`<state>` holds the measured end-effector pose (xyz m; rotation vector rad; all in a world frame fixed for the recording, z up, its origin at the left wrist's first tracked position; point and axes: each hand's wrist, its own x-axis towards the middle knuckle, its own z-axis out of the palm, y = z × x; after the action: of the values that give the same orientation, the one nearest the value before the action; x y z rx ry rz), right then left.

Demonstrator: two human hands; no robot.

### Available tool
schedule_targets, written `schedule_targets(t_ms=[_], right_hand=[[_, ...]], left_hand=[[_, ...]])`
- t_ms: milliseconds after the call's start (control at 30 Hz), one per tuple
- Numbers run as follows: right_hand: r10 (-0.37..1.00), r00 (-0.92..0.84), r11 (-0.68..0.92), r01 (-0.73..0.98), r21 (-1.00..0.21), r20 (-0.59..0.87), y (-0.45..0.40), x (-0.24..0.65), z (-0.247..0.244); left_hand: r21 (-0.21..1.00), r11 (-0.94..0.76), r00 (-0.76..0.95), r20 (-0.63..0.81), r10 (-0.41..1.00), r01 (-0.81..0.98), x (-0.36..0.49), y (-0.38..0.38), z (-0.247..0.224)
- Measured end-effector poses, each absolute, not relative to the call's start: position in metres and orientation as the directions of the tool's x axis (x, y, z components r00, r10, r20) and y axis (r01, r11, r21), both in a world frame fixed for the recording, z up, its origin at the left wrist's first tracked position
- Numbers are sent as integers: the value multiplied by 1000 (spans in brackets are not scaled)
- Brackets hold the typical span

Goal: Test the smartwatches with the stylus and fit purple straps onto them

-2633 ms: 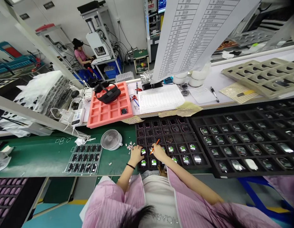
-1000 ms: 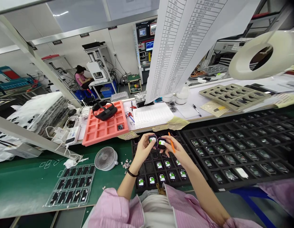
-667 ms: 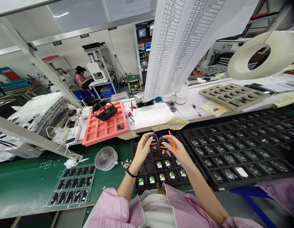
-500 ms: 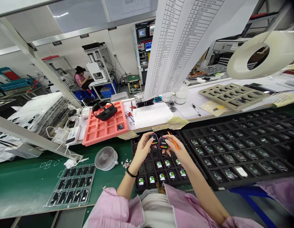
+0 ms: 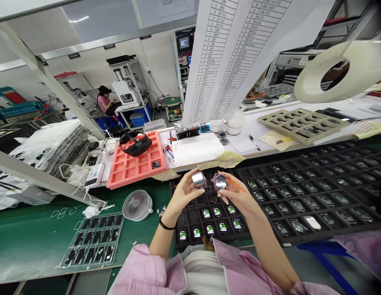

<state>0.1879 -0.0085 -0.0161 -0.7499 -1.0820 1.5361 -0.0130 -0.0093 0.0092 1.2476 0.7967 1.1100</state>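
Well left of the left hand, a clear tray (image 5: 92, 239) holds dark parts, and a small fan (image 5: 137, 205) stands nearer to it. The left hand (image 5: 184, 189) pinches a left square device (image 5: 198, 179), thumb low and fingers above, its shiny face up and its purple edge turned inward. Apart from it, between the hands, a right square device (image 5: 220, 182) mirrors that pose; neither long axis can be told. The right hand (image 5: 235, 192), fingers curled, grips it along with an orange stick (image 5: 238, 186) slanting down to the right. Below both raised hands lies a black tray (image 5: 190, 217) of lit devices.
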Motion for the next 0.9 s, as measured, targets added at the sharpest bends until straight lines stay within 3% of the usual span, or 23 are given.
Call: schedule_targets(t_ms=[200,333,567,900], right_hand=[[962,-260,-47,-451,-891,81,-10,192,-14],[963,-253,-15,-396,-918,93,-9,186,-14],[974,-186,82,-242,-967,129,-6,175,-18],[972,-221,36,-209,-977,83,-8,172,-15]], left_hand=[[923,21,318,111,942,-383,-21,-15,7],[956,-4,312,99,945,-292,-16,-16,13],[988,-151,196,144,970,25,-8,-7,1],[985,-171,130,168,977,8,-2,-5,-3]])
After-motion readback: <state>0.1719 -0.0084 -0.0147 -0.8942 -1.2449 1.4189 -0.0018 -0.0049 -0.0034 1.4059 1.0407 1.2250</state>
